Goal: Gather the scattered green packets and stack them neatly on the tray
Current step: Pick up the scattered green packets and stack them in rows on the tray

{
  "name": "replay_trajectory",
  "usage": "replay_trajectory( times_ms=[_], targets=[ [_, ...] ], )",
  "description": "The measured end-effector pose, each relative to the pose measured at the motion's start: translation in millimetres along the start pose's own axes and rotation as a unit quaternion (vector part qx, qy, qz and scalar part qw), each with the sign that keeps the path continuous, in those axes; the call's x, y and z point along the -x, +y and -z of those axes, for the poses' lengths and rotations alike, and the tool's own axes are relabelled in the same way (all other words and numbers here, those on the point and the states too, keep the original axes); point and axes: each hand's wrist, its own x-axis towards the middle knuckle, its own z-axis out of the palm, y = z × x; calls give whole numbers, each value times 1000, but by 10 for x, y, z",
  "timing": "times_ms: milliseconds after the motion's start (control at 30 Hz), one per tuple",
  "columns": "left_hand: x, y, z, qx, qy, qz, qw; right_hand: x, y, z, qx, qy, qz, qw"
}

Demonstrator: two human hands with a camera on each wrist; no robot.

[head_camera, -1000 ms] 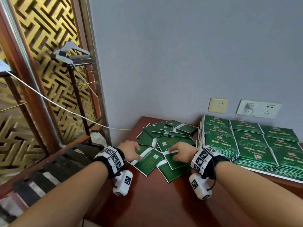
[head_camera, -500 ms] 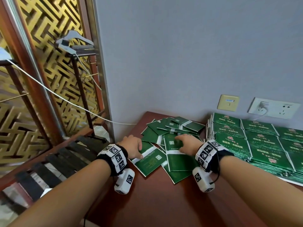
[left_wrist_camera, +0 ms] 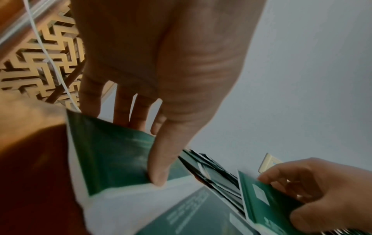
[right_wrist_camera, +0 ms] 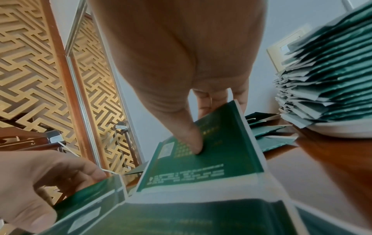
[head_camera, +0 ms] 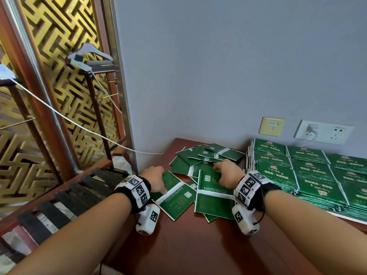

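1. Packets (head_camera: 206,155) still lie scattered on the worktop (head_camera: 188,245), left of the tray (head_camera: 349,217) stacks.
2. My right hand (head_camera: 228,173) now pinches one, pulled nearer; left hand (head_camera: 156,179) pinches another.
3. Gathering is barely started.

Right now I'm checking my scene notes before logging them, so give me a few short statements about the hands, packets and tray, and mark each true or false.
1. Each hand has its own packet in its grip. True: the left hand pinches the left packet, and the right hand pinches the right packet.
2. The tray is empty. False: stacked packets already fill it.
3. Loose packets lie between the hands and the wall. True.
4. The tray sits on the person's left. False: it sits on their right.
5. Both wall sockets are free. False: a plug sits in the white socket.
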Motion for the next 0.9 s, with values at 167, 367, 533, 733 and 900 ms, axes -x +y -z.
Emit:
replay_trajectory(
  times_ms=[167, 367, 533, 733, 900],
  targets=[
    [109, 34, 30, 6, 28, -10, 1000, 191, 5, 87, -8, 22, 29, 999],
    [305, 255, 142, 27, 62, -67, 995, 482, 9, 173, -32, 35, 46, 998],
    [530, 465, 110, 30, -10, -131, 991, 678, 31, 97, -52, 22, 60, 997],
    [673, 518, 22, 50, -37, -144, 988, 815, 59, -2, -101, -34, 68, 992],
    [762, 471, -4, 4, -11, -83, 996, 856, 97, -36, -74, -26, 15, 997]
  ],
)
